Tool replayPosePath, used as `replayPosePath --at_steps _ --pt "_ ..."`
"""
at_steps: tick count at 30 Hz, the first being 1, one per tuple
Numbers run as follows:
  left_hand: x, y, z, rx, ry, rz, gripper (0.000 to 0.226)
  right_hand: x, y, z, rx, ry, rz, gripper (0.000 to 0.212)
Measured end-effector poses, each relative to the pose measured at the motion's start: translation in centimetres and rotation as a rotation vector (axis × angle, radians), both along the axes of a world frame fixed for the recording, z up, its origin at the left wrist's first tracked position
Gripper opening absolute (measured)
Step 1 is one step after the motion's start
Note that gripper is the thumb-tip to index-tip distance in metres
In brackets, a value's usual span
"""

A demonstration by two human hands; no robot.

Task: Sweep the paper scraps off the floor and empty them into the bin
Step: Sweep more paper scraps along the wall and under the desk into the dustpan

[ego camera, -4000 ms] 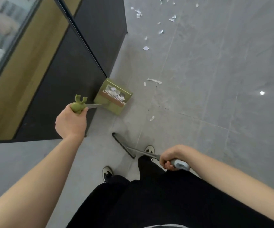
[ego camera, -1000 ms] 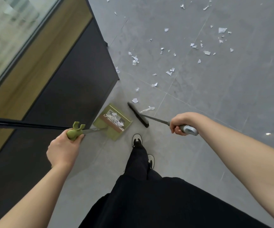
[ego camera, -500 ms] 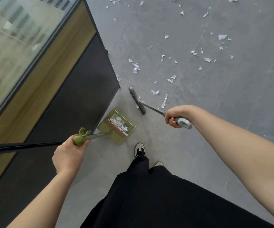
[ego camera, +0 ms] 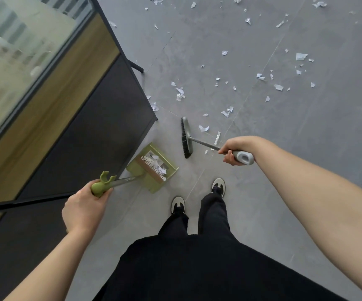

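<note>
Broom head point(ego camera: 186, 137) now farther, seemingly near-vertical.

Both arms outstretched, left hand point(ego camera: 84, 210) and right hand point(ego camera: 233, 149) fisted (gripping handles)

Green dustpan point(ego camera: 153, 168) is sitting on the grey floor w/ white scraps inside, its long handle slanting toward the cam. Broom point(ego camera: 185, 137), dark bristles and grey head, is resting just right of the pan, grey grip at the near end. White paper scraps point(ego camera: 225, 112) are lying scattered beyond, a few beside the broom head.
</note>
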State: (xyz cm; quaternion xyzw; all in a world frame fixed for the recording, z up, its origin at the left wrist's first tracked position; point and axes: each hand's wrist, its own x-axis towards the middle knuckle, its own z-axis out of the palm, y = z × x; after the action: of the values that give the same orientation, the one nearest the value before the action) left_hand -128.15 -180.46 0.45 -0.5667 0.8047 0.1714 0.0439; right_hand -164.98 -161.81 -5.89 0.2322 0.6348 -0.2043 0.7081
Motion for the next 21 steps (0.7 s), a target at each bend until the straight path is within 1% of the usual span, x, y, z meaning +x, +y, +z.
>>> replayPosePath --at_steps 6,10,16,21 --pt "-4.6 2.7 -0.2 -0.013 -0.002 0.022 0.030 -6.5 5.1 0.2 0.057 0.037 0.008 0.012" --pt "-7.4 4.1 -0.5 -0.012 -0.001 0.071 0.032 -9.0 5.6 1.1 0.100 0.051 0.141 0.013" --pt "-11.2 6.1 -0.8 -0.002 0.020 0.116 0.034 -12.0 3.0 3.2 -0.009 0.114 0.213 0.011" --pt "-13.3 7.0 -0.8 -0.010 0.045 0.126 0.034 -14.4 1.4 2.4 -0.116 0.100 0.168 0.015"
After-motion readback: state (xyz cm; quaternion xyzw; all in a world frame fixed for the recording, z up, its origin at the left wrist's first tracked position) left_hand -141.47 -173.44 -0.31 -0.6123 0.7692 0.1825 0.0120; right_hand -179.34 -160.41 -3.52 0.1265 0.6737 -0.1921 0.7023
